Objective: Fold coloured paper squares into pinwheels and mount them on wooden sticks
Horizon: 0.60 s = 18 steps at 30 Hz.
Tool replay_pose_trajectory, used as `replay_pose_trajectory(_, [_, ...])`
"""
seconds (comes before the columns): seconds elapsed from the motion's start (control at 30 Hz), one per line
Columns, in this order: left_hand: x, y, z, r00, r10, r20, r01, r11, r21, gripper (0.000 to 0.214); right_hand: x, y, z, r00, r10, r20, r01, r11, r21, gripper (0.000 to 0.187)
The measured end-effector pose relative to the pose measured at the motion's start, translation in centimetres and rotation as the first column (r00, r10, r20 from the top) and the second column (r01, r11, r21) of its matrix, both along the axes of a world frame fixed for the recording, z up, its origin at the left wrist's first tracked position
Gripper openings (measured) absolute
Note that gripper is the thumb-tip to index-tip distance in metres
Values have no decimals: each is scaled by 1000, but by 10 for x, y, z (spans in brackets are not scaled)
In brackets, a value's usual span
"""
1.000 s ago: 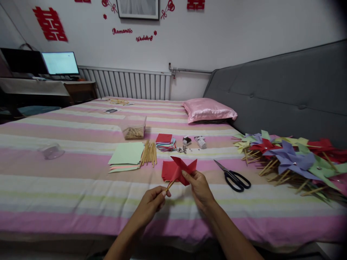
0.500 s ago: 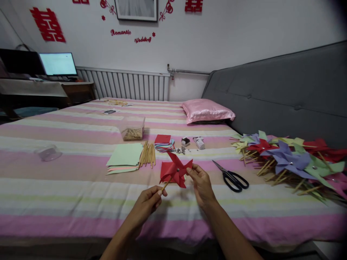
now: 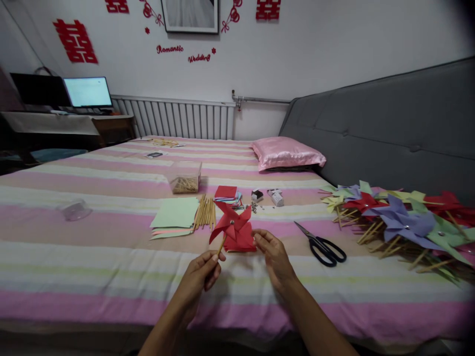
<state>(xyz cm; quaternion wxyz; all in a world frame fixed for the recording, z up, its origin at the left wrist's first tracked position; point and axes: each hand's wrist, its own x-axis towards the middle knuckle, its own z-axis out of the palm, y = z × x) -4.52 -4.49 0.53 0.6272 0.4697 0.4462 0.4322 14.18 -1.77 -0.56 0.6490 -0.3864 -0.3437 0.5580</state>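
Observation:
A red paper pinwheel [image 3: 232,223] on a thin wooden stick is up above the striped bed. My left hand [image 3: 203,271] is closed round the lower end of that stick. To the right of the pinwheel, my right hand [image 3: 272,252] stands apart from its blades, fingers loosely curled with a small gap at the tips and nothing visible between them. Behind and below the pinwheel lies a stack of red paper squares [image 3: 241,242], partly covered by the blades. The fingertips of my right hand appear close to this stack's right edge; whether they touch it I cannot tell.
Black-handled scissors [image 3: 322,247] lie right of my right hand, before a heap of finished pinwheels [image 3: 404,222]. Beyond are green paper sheets [image 3: 174,212], wooden sticks [image 3: 205,212], coloured squares [image 3: 226,192], small boxes [image 3: 275,197], a clear bin [image 3: 185,177] and a pink pillow [image 3: 287,152].
My right hand has come off the pinwheel's blade. The pinwheel has moved up and left with my left hand, its blades have turned, and more of the red stack shows.

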Motion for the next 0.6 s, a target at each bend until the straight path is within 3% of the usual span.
replay_pose_trajectory(0.6, [-3, -1, 2, 998, 26, 52, -27, 1000, 6, 22, -4, 2, -9, 999, 34, 0, -34, 999, 2, 18])
